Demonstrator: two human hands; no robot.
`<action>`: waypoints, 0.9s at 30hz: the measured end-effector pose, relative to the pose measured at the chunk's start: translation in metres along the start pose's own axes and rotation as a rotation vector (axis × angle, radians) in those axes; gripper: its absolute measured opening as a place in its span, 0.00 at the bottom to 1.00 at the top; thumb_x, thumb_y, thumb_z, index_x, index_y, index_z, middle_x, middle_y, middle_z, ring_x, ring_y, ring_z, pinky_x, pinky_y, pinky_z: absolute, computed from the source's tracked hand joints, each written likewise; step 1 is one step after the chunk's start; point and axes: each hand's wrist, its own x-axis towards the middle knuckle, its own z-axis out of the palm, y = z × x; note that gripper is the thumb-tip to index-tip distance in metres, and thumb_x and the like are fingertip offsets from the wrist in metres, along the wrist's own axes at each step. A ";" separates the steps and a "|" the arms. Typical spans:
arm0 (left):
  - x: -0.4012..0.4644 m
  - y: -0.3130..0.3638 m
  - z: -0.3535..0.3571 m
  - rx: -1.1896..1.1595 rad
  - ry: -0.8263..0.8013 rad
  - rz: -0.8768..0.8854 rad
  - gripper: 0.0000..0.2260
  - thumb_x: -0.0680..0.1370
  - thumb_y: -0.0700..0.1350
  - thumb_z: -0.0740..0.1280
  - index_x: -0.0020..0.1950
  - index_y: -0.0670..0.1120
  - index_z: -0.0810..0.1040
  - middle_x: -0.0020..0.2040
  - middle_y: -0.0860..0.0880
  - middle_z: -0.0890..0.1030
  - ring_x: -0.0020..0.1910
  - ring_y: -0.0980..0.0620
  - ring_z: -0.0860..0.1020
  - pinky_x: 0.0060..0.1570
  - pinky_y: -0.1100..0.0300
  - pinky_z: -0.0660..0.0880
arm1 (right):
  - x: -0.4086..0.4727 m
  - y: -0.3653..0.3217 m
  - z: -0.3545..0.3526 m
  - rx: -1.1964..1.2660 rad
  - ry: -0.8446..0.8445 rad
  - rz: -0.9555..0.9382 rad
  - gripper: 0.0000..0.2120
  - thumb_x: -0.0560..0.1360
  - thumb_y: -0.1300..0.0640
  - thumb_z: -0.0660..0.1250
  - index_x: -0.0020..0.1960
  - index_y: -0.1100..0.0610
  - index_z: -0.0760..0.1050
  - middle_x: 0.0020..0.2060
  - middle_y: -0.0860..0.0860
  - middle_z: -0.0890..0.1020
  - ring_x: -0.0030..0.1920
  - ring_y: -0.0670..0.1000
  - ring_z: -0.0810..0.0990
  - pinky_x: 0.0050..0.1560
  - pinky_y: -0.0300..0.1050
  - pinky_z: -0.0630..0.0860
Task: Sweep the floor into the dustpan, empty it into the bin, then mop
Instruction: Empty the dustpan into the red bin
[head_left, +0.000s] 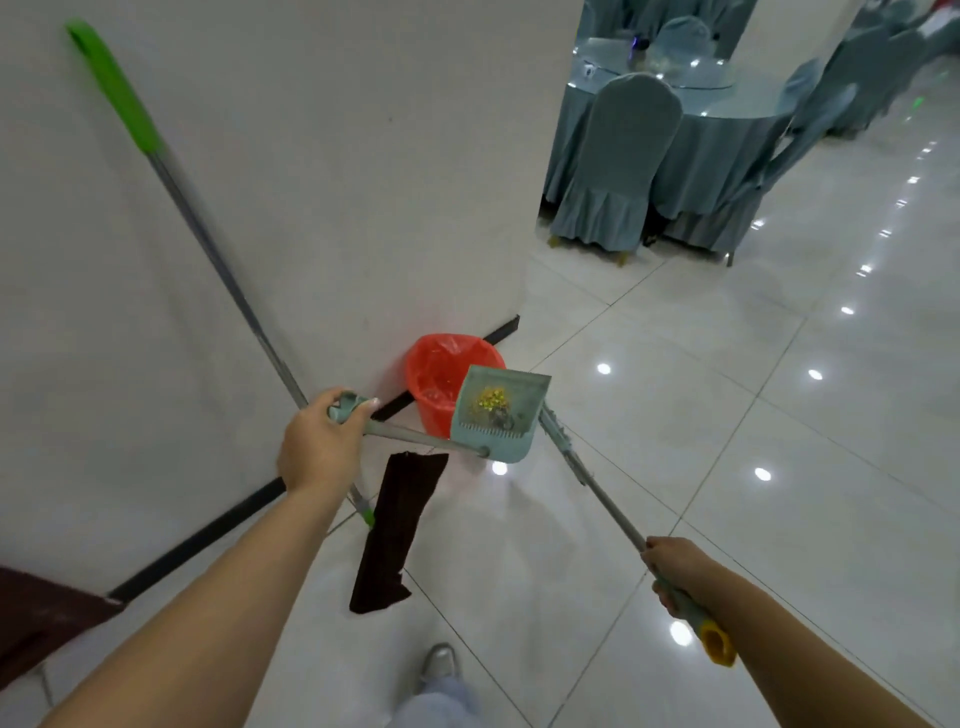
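My left hand (317, 447) gripped the teal plastic dustpan (498, 415) of yellow debris above the red-lined bin (441, 379); my right hand's (675, 571) fingers wrapped the grey broom handle (592, 478).

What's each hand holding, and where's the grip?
Left hand grips the dustpan by its handle top. Right hand grips the broom handle near its yellow end.

1. We see a round table (737, 104) draped in grey-blue cloth at the far end.
2. Cloth-covered chairs (618, 161) stand around it.
3. A white wall (311, 182) with a black baseboard (208, 535) runs along our left.
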 end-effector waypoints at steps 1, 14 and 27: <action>0.016 0.003 0.004 -0.030 0.010 -0.027 0.10 0.72 0.59 0.69 0.46 0.55 0.77 0.39 0.52 0.79 0.39 0.48 0.78 0.39 0.54 0.77 | 0.006 -0.012 0.000 0.003 -0.004 0.020 0.06 0.80 0.62 0.57 0.50 0.63 0.71 0.34 0.57 0.73 0.25 0.50 0.69 0.26 0.41 0.70; 0.140 0.001 0.042 -0.397 0.160 -0.484 0.12 0.72 0.55 0.72 0.44 0.47 0.78 0.44 0.44 0.82 0.36 0.46 0.79 0.43 0.53 0.79 | 0.055 -0.121 0.004 -0.026 -0.003 0.080 0.09 0.81 0.60 0.57 0.57 0.62 0.72 0.31 0.56 0.73 0.27 0.50 0.70 0.26 0.40 0.72; 0.160 -0.050 0.076 -0.701 0.263 -1.002 0.19 0.74 0.50 0.70 0.56 0.37 0.77 0.47 0.43 0.79 0.44 0.47 0.79 0.46 0.56 0.76 | 0.055 -0.165 -0.001 -0.021 0.045 -0.071 0.22 0.81 0.62 0.56 0.74 0.53 0.65 0.35 0.58 0.74 0.29 0.51 0.71 0.25 0.39 0.72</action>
